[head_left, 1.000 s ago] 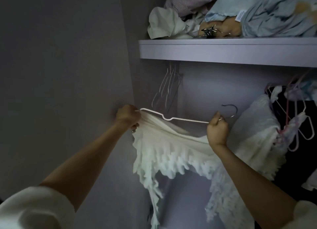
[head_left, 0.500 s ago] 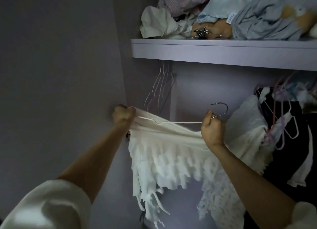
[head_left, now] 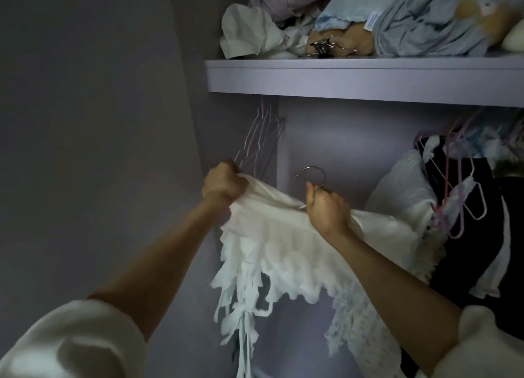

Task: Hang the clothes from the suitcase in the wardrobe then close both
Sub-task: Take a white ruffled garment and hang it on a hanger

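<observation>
**Both hands holding a white garment on a hanger inside the wardrobe**

You are looking forward into a dim wardrobe (head_left: 93, 151), whose plain side wall is filling the left of the view. Your left sleeve is showing at the lower left, and your bare forearm is reaching up and to the right.

Your left hand (head_left: 224, 183) is clenching around the left edge of a white fringed garment (head_left: 272, 236), bunching the cloth in its fist. Just above that hand, a cluster of empty wire hangers (head_left: 262, 139) is dangling under the shelf (head_left: 354, 78).

The garment is stretching between your two hands, and its ragged fringe is trailing down below them. It is sitting low in the hanging space, below the shelf.

Your right hand (head_left: 327, 207) is gripping the neck of a hanger (head_left: 313, 173) together with the top of the garment. The hanger's metal hook is standing up above your fingers, free in the air and touching nothing.

Above, crumpled clothes (head_left: 397, 17) in white, striped and pale blue are lying piled on the shelf.

To the right, a white textured garment and dark clothes (head_left: 467, 221) are hanging beside pink and white hangers (head_left: 459, 204). Your right sleeve is showing at the lower right corner.
</observation>
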### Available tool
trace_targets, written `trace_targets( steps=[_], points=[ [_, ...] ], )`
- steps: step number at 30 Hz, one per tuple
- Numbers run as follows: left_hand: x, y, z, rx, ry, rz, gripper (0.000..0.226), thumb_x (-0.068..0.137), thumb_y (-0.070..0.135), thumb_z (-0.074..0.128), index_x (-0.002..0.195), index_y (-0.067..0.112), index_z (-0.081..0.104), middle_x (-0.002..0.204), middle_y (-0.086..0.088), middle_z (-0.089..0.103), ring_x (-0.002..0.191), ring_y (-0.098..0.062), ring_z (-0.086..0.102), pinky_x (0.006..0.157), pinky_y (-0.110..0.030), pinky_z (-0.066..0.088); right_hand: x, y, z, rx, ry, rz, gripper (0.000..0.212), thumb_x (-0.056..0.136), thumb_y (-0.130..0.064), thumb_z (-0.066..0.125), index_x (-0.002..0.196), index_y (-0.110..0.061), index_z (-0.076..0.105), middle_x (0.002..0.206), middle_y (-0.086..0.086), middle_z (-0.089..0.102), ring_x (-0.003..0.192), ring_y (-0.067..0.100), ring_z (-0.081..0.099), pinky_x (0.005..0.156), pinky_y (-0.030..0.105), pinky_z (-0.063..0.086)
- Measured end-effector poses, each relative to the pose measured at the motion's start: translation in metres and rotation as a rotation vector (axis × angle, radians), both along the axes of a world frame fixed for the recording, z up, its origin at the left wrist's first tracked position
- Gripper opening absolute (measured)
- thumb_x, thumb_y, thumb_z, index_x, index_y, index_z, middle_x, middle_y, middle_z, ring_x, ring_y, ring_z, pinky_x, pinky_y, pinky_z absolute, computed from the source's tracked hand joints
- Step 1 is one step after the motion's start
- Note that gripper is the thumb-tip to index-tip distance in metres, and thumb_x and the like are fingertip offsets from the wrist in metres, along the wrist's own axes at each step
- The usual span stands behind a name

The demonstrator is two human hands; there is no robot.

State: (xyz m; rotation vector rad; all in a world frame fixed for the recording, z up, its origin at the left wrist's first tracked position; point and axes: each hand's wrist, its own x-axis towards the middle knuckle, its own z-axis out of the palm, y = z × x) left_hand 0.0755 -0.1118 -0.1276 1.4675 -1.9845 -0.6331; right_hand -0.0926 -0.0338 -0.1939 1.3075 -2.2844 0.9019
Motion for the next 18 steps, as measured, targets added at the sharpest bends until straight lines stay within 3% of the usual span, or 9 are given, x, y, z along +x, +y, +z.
trace_targets(
  steps=[2, 4, 6, 8, 11, 13, 15, 17, 18],
  points=[
    [0.001, 0.006, 0.008, 0.348, 0.196, -0.27, 0.017, 0.082, 0.008, 0.066, 0.097, 0.013, 0.06, 0.096, -0.014, 0.059, 0.083, -0.024, 0.061, 0.064, -0.025, 0.055, -0.007, -0.001, -0.001, 0.004, -0.098, 0.019, 0.049, 0.101, -0.029, 0.029, 0.094, 0.005, 0.064, 0.096, 0.03, 0.066, 0.092, 0.044, 0.062, 0.077, 0.041, 0.046],
    [0.002, 0.011, 0.007, 0.552, 0.317, -0.462, 0.019, 0.085, 0.007, 0.064, 0.103, 0.012, 0.06, 0.088, -0.005, 0.059, 0.081, -0.016, 0.059, 0.069, -0.022, 0.056, -0.01, 0.003, 0.002, -0.027, -0.131, 0.019, 0.047, 0.101, -0.027, 0.029, 0.094, 0.006, 0.062, 0.096, 0.032, 0.065, 0.093, 0.045, 0.06, 0.077, 0.042, 0.045],
    [0.0, 0.011, -0.005, 0.421, 0.237, -0.467, 0.034, 0.086, 0.004, 0.062, 0.119, 0.006, 0.055, 0.087, -0.001, 0.058, 0.079, -0.012, 0.057, 0.071, -0.013, 0.048, -0.014, 0.005, 0.005, -0.051, -0.161, 0.034, 0.046, 0.101, -0.027, 0.031, 0.092, 0.007, 0.061, 0.096, 0.031, 0.065, 0.094, 0.045, 0.059, 0.076, 0.041, 0.044],
    [-0.004, 0.011, -0.02, 0.255, 0.019, -0.457, 0.052, 0.084, 0.011, 0.067, 0.131, 0.006, 0.046, 0.106, -0.008, 0.055, 0.096, -0.017, 0.056, 0.074, -0.006, 0.043, -0.015, 0.01, 0.01, -0.064, -0.19, 0.064, 0.046, 0.1, -0.029, 0.033, 0.082, 0.005, 0.059, 0.094, 0.03, 0.065, 0.093, 0.044, 0.059, 0.071, 0.039, 0.041],
    [-0.015, 0.013, -0.045, 0.055, -0.326, -0.524, 0.053, 0.088, 0.032, 0.061, 0.134, 0.012, 0.044, 0.131, -0.009, 0.052, 0.123, -0.025, 0.049, 0.098, -0.026, 0.038, -0.014, 0.012, 0.021, -0.123, -0.254, 0.16, 0.047, 0.098, -0.032, 0.041, 0.055, -0.012, 0.035, 0.075, 0.025, 0.062, 0.077, 0.041, 0.055, 0.062, 0.032, 0.028],
    [-0.023, 0.014, -0.057, -0.112, -0.376, -0.49, 0.032, 0.095, 0.03, 0.05, 0.121, 0.011, 0.052, 0.12, -0.012, 0.061, 0.114, -0.033, 0.054, 0.091, -0.033, 0.04, -0.018, 0.014, 0.025, -0.157, -0.361, 0.247, 0.049, 0.094, -0.033, 0.05, 0.053, -0.018, 0.028, 0.053, 0.008, 0.048, 0.061, 0.033, 0.043, 0.059, 0.03, 0.029],
    [-0.029, 0.012, -0.062, -0.2, -0.335, -0.409, 0.021, 0.096, 0.02, 0.044, 0.112, 0.01, 0.053, 0.11, -0.015, 0.064, 0.106, -0.036, 0.057, 0.085, -0.035, 0.04, -0.025, 0.019, 0.027, -0.166, -0.532, 0.393, 0.034, 0.091, -0.029, 0.055, 0.062, -0.016, 0.045, 0.057, -0.003, 0.048, 0.059, 0.017, 0.045, 0.062, 0.023, 0.036],
    [-0.03, 0.009, -0.066, -0.228, -0.316, -0.367, 0.022, 0.095, 0.016, 0.043, 0.113, 0.011, 0.055, 0.109, -0.014, 0.064, 0.107, -0.035, 0.056, 0.086, -0.034, 0.038, -0.039, 0.031, 0.024, -0.153, -0.636, 0.447, 0.014, 0.094, -0.021, 0.05, 0.091, -0.009, 0.058, 0.078, 0.002, 0.06, 0.077, 0.014, 0.055, 0.078, 0.024, 0.043],
    [-0.029, 0.006, -0.068, -0.24, -0.3, -0.364, 0.022, 0.095, 0.016, 0.044, 0.113, 0.012, 0.056, 0.108, -0.013, 0.065, 0.107, -0.034, 0.056, 0.087, -0.034, 0.037, -0.05, 0.038, 0.019, -0.142, -0.636, 0.413, 0.016, 0.095, -0.015, 0.046, 0.104, -0.007, 0.057, 0.089, 0.007, 0.064, 0.085, 0.016, 0.056, 0.085, 0.027, 0.042]
  ],
)
